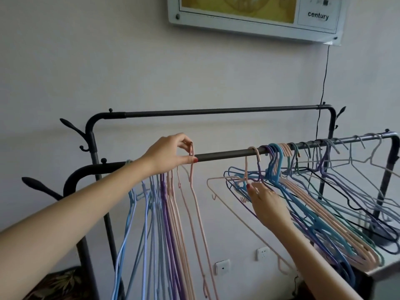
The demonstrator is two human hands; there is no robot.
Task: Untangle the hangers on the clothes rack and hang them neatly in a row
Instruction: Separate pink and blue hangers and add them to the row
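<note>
A dark rack rail (227, 153) runs across the view. On its left part hang several blue, purple and pink hangers in a row (160, 213). My left hand (171, 153) pinches the hook of a pink hanger (195, 204) at the rail, at the right end of that row. Further right a tangled bunch of blue, pink, purple and green hangers (303, 202) hangs slanted. My right hand (267, 204) reaches into the bunch from below and grips a pink hanger (229, 204) near its neck; its hook points up just under the rail.
A second, higher rail (216, 111) runs behind, with coat pegs (71, 126) on the left post. Grey wire hangers (357, 161) hang at the far right. A framed panel (255, 18) with a cable is on the wall. Wall sockets (223, 267) sit low down.
</note>
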